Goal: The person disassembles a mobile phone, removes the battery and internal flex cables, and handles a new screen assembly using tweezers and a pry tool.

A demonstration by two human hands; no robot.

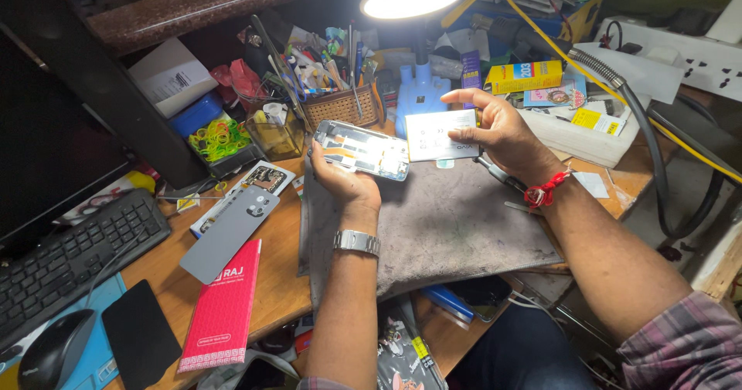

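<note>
The left hand point(340, 175), wrist bent upward, grips an opened phone frame point(362, 149) above the grey mat point(448, 228) on the tabletop point(270, 282). The right hand point(498, 131), fingers curled, pinches a white battery point(440, 135) just beside it.

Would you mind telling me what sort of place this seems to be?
Probably a phone repair bench: the left hand holds an opened phone frame, the right hand a white battery, beside a basket of tools.
</note>
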